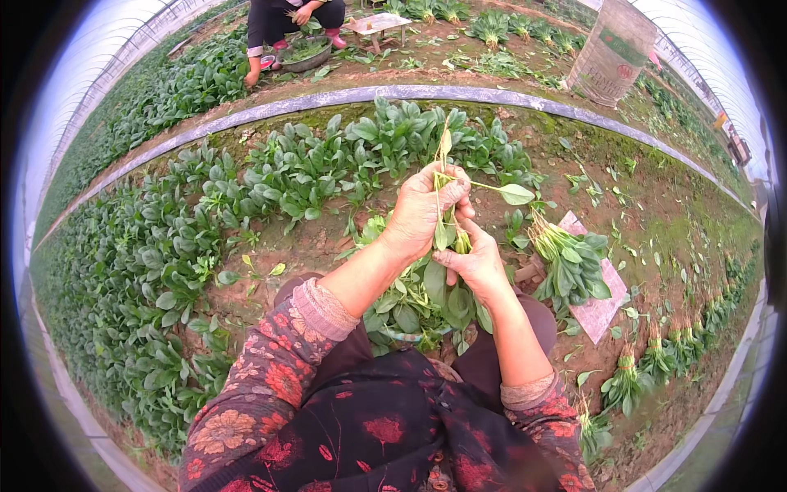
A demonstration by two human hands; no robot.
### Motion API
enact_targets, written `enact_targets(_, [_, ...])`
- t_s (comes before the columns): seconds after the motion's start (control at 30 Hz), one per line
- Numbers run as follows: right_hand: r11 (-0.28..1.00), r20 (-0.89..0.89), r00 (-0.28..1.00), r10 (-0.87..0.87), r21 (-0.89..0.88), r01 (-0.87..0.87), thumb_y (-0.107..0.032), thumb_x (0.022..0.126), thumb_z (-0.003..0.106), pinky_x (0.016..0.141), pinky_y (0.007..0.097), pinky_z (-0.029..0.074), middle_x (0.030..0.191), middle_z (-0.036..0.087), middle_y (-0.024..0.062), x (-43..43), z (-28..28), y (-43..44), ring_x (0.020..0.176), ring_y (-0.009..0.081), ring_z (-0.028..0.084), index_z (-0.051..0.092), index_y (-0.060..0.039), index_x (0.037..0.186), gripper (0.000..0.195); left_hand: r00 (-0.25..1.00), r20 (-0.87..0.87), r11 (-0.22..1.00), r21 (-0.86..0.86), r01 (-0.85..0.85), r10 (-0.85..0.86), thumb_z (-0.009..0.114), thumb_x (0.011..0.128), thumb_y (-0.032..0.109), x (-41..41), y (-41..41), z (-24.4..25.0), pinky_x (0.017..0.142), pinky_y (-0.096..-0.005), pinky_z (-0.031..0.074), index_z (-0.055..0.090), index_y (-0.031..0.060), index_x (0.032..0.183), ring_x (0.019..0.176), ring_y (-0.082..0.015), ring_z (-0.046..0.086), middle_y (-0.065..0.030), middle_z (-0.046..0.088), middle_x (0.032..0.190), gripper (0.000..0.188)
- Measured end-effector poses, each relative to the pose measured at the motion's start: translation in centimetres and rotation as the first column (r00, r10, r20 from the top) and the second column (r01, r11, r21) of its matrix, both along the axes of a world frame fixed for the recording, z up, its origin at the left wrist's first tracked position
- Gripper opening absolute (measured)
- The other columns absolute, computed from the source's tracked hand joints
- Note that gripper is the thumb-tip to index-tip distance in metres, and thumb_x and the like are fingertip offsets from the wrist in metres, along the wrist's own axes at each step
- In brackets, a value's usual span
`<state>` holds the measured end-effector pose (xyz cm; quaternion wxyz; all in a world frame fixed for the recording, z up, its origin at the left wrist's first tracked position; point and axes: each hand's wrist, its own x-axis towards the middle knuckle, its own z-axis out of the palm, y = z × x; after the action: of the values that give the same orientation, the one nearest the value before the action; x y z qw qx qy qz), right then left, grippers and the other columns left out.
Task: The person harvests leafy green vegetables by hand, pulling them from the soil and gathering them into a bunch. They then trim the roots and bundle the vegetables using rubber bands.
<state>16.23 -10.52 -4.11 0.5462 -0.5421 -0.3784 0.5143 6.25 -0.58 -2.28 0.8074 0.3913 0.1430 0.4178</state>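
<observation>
My left hand (pixel 413 212) pinches several thin, yellowish stems and leaves (pixel 445 144) between thumb and fingers. One pale leaf (pixel 516 194) sticks out to the right of them. Just below, my right hand (pixel 478 261) grips a leafy green plant, probably spinach (pixel 461 302), by its stem base, with the leaves hanging down. Under both hands, between my knees, a basin (pixel 413 336) holds loose greens (pixel 390 304); most of its rim is hidden. To the right, a large loose bunch of spinach (pixel 569 255) rests on a pinkish board (pixel 605 301), roots pointing up and away.
Growing spinach (pixel 154 270) covers the ground at left and ahead. Tied bunches (pixel 627 372) line the soil at right. A pale strip (pixel 424 93) crosses ahead. Beyond it are a crouching person (pixel 295 18), a bowl of greens (pixel 304 55), a small table (pixel 378 23) and a woven sack (pixel 612 55).
</observation>
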Motion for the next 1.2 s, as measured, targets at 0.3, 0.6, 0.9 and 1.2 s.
enact_targets(0.3, [0.987,0.190,0.977,0.093,-0.145,-0.066,-0.002,0.077,0.063,0.039,0.0224,0.033,0.067,0.058,-0.0025,1.5,-0.1,-0.5,0.043,0.0046,0.044,0.064,-0.0054,0.114,0.037,0.697,-0.272,0.629,0.708,-0.322,0.663,0.048,0.096,0.005,-3.1,5.7,-0.7,0.058,-0.0220,0.043,0.058,0.0069,0.113,0.063,-0.0060,0.048,0.0029,0.051,0.073,0.020])
enact_targets(0.6, [0.981,0.363,0.927,-0.091,-0.128,0.146,-0.002,0.075,0.061,0.042,0.0245,0.036,0.065,0.058,-0.0007,3.1,-0.9,-0.3,0.045,0.0069,0.047,0.064,-0.0057,0.115,0.040,0.421,-0.741,0.742,0.639,0.204,0.523,0.066,0.087,0.029,-6.3,6.8,-0.8,0.084,-0.0297,0.048,0.058,0.0060,0.120,0.093,-0.0156,0.060,-0.0077,0.063,0.105,0.040])
enact_targets(0.9, [0.991,0.566,0.820,-0.084,-0.038,0.128,-0.011,0.076,0.072,0.052,0.0274,0.045,0.071,0.062,0.0047,2.8,-2.0,-0.1,0.054,0.0113,0.056,0.061,-0.0066,0.117,0.042,0.766,-0.607,0.867,0.479,0.138,0.213,0.061,0.092,0.012,-2.8,3.6,-0.9,0.061,-0.0244,0.049,0.061,0.0006,0.098,0.070,-0.0083,0.057,-0.0021,0.062,0.085,0.013])
enact_targets(1.2, [0.994,0.302,0.952,-0.056,-0.072,0.081,-0.012,0.081,0.073,0.041,0.0240,0.039,0.069,0.059,0.0009,4.0,-0.7,-0.1,0.043,0.0083,0.050,0.060,-0.0028,0.116,0.039,0.666,-0.671,0.789,0.582,0.199,0.327,0.060,0.089,0.007,-2.8,3.7,-0.9,0.071,-0.0245,0.046,0.063,0.0013,0.099,0.076,-0.0062,0.053,0.0008,0.063,0.084,0.012])
